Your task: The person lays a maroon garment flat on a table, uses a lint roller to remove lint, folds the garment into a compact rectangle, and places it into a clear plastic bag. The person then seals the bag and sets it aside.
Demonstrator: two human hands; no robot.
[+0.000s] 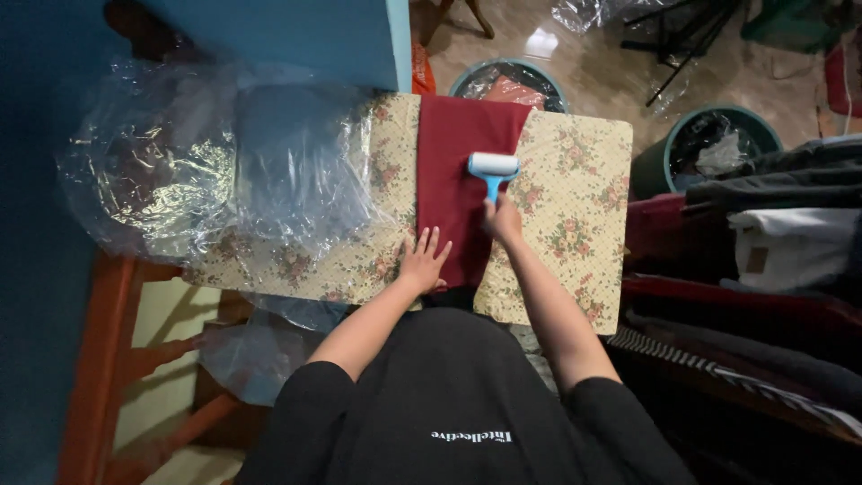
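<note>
My right hand (503, 218) grips the blue-handled white lint roller (493, 168), its head resting on the dark red folded cloth (453, 180). My left hand (424, 260), fingers spread, presses the cloth's near edge onto the floral-patterned board (575, 193). Clear plastic bags (224, 162) lie left.

light: dim, warm | glare: plastic sheet (171, 171); floor (575, 63) | edges: dark, wide-angle bowed | focus: slightly soft

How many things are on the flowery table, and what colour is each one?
Dark red: 1, the cloth under the left hand.
Blue and white: 1, the lint roller held in the right hand.
Clear: 1, the crumpled plastic sheet on the left side of the table.
Total: 3 things.
</note>
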